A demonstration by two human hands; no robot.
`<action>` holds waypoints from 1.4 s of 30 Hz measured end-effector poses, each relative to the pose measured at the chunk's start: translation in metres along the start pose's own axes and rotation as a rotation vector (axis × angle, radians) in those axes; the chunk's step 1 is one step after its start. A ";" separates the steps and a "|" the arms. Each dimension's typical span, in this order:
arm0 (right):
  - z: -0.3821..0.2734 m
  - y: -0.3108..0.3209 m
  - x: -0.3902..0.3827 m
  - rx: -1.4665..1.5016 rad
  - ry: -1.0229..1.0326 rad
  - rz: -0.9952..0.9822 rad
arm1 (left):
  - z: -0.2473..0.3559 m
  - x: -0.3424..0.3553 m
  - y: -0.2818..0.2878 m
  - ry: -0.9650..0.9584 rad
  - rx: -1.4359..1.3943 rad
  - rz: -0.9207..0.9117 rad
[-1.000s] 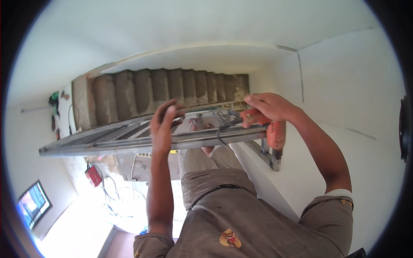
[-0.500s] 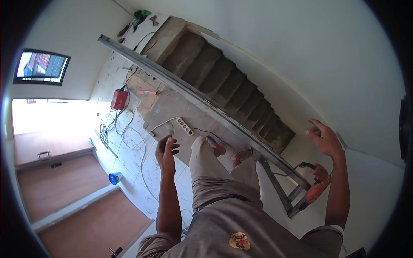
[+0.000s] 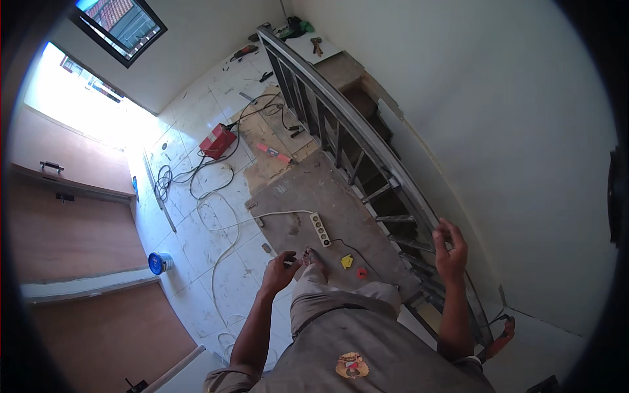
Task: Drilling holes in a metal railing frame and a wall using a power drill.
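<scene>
Fingers of your right hand (image 3: 452, 257), half-curled, have come to the long grey metal railing (image 3: 373, 143), bringing it within reach; contact or grip is unclear. Your left hand (image 3: 278, 275), fingers loosely bent and empty, is well left of it.

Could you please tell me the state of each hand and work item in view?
Left hand: empty, fingers curled.
Right hand: fingers bent, at the metal railing; contact unclear.
Metal railing: standing upright.
Power strip: lying flat, dark plug in its near end.
Red box: resting on the tiled floor.
Blue bucket: upright, lid unclear.
Red power tool: partly hidden, on or off unclear.
</scene>
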State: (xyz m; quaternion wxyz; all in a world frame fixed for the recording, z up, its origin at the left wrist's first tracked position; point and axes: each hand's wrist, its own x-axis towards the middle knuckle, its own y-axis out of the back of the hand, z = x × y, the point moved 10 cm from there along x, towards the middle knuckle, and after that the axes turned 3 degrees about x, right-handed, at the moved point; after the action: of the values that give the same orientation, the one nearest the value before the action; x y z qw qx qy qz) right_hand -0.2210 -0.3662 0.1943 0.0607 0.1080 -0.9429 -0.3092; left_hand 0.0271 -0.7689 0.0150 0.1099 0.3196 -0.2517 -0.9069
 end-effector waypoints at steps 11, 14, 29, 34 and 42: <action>-0.051 -0.332 0.048 -0.402 -0.053 -0.938 | -0.132 0.130 0.214 0.132 -0.278 0.293; -0.052 -0.368 0.106 -0.375 -0.142 -0.824 | -0.168 0.175 0.214 0.212 -0.292 0.203; -0.319 -0.603 0.500 -0.033 -0.144 -0.948 | -0.315 0.322 0.391 0.987 -0.676 0.102; -0.352 -0.625 0.645 0.356 -0.253 -0.730 | -0.283 0.504 0.513 0.869 -0.589 0.073; -0.433 -0.628 0.772 0.913 -0.486 -0.347 | -0.204 0.880 0.769 0.617 0.015 -0.065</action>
State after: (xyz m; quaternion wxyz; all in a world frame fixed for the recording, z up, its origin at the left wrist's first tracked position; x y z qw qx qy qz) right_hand -0.7868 -1.2928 0.2041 -0.2639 0.2026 -0.9365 0.1103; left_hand -0.4923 -1.8179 -0.1780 0.1496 0.5885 -0.2025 -0.7683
